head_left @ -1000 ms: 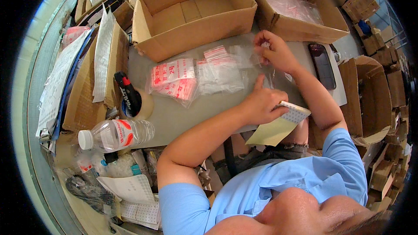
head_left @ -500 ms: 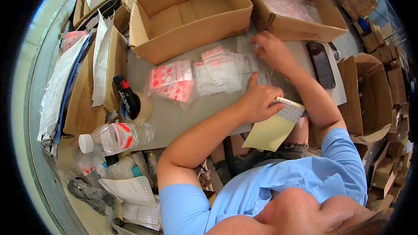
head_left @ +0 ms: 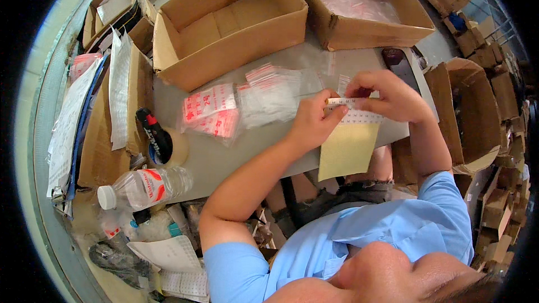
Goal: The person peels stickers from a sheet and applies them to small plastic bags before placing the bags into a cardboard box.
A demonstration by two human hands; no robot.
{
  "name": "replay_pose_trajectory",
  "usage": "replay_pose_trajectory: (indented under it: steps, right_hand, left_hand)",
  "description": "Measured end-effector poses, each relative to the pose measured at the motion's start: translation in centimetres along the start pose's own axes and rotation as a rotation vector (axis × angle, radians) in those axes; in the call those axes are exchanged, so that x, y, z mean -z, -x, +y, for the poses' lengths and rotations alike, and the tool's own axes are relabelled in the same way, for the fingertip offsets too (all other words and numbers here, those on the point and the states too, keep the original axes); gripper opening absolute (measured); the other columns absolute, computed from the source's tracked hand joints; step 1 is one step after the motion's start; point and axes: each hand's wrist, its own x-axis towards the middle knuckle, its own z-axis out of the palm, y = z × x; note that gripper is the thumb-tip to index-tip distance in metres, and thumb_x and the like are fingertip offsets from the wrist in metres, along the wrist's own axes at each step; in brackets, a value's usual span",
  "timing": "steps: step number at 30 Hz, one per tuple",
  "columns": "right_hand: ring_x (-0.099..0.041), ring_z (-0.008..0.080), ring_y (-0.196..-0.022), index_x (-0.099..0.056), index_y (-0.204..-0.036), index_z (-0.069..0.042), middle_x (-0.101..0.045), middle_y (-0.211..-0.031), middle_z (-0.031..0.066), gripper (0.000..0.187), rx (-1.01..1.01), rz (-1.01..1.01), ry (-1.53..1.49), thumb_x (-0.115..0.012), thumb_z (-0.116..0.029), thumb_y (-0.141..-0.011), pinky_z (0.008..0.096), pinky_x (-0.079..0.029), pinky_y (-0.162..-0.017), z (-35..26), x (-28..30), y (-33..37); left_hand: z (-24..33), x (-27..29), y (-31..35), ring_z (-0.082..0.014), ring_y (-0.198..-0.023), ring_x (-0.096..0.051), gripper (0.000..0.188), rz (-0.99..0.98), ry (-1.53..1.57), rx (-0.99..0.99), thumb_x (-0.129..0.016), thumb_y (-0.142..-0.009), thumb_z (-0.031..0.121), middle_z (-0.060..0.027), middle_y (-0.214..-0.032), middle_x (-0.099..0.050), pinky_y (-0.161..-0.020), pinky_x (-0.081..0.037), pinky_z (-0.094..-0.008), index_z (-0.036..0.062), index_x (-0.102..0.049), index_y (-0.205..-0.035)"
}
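Note:
My left hand (head_left: 314,120) grips the upper left edge of a sticker sheet (head_left: 349,148), with small printed white labels at its top and bare yellow backing below. The sheet hangs over the table's near edge. My right hand (head_left: 390,98) pinches at the sheet's top edge, its thumb and fingertips close to the left thumb; whether a single label is between them is too small to tell. Beyond the hands lie small clear zip bags (head_left: 269,95) with red stripes, fanned in a loose pile. Beside them is a clear pack with red print (head_left: 210,109).
At the back stand an open cardboard box (head_left: 236,39) and another box (head_left: 382,36) holding clear bags. A phone (head_left: 400,67) lies to the right. On the left are a black marker (head_left: 154,134), a tape roll (head_left: 177,148) and a plastic bottle (head_left: 143,188). Another open carton (head_left: 469,118) stands at right.
My right hand has come back from the far side of the bags to the sheet's top edge. My left hand has raised and straightened the sheet. The whole view has shifted slightly.

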Motion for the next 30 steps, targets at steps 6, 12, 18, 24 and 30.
replay_pose_trajectory:
  steps: [6,12,18,24,30]
  right_hand:
    - [-0.060,0.0266,-0.075,-0.059,-0.090,0.000,-0.061,-0.082,0.0145,0.017,-0.023,0.055,-0.033,-0.064,-0.007,-0.076,0.0349,-0.047,-0.065,0.0,-1.8,1.3]
    - [-0.059,0.0303,-0.075,-0.058,-0.087,-0.001,-0.058,-0.080,0.0147,0.016,-0.008,0.044,0.131,-0.065,-0.006,-0.074,0.0354,-0.047,-0.066,-0.7,-2.0,1.6]
    - [-0.058,0.0306,-0.073,-0.057,-0.083,-0.002,-0.057,-0.078,0.0141,0.016,-0.034,0.059,-0.005,-0.066,-0.006,-0.072,0.0365,-0.045,-0.064,-0.2,-2.3,1.7]
    - [-0.055,0.0215,-0.069,-0.055,-0.080,-0.002,-0.054,-0.077,0.0100,0.015,-0.041,0.053,0.071,-0.067,-0.001,-0.070,0.0305,-0.044,-0.061,0.1,-2.5,2.0]
    - [-0.054,0.0211,-0.067,-0.055,-0.081,-0.002,-0.053,-0.074,0.0093,0.016,-0.016,0.105,0.024,-0.067,0.000,-0.069,0.0307,-0.044,-0.060,0.1,-2.7,2.1]
  left_hand:
    - [0.3,-0.3,0.2,-0.0265,-0.060,-0.064,0.020,-0.033,-0.118,-0.123,-0.066,-0.080,0.016,-0.0186,-0.069,-0.062,-0.054,-0.046,-0.0347,-0.0026,-0.059,-0.084]
    - [0.4,-0.1,0.2,-0.0207,-0.069,-0.065,0.024,-0.111,-0.227,-0.027,-0.065,-0.082,0.020,-0.0180,-0.076,-0.065,-0.059,-0.048,-0.0329,-0.0032,-0.062,-0.087]
    - [0.3,-0.2,0.3,-0.0278,-0.068,-0.066,0.027,-0.155,-0.266,-0.026,-0.064,-0.083,0.023,-0.0203,-0.075,-0.064,-0.059,-0.049,-0.0352,-0.0031,-0.063,-0.090]
    - [-0.3,-0.4,0.1,-0.0297,-0.066,-0.066,0.030,-0.158,-0.284,-0.068,-0.064,-0.083,0.026,-0.0222,-0.073,-0.063,-0.056,-0.049,-0.0356,-0.0037,-0.064,-0.091]
    - [-0.1,-0.3,0.1,-0.0327,-0.066,-0.065,0.032,-0.184,-0.309,-0.053,-0.063,-0.083,0.027,-0.0228,-0.071,-0.062,-0.055,-0.048,-0.0366,-0.0039,-0.063,-0.088]
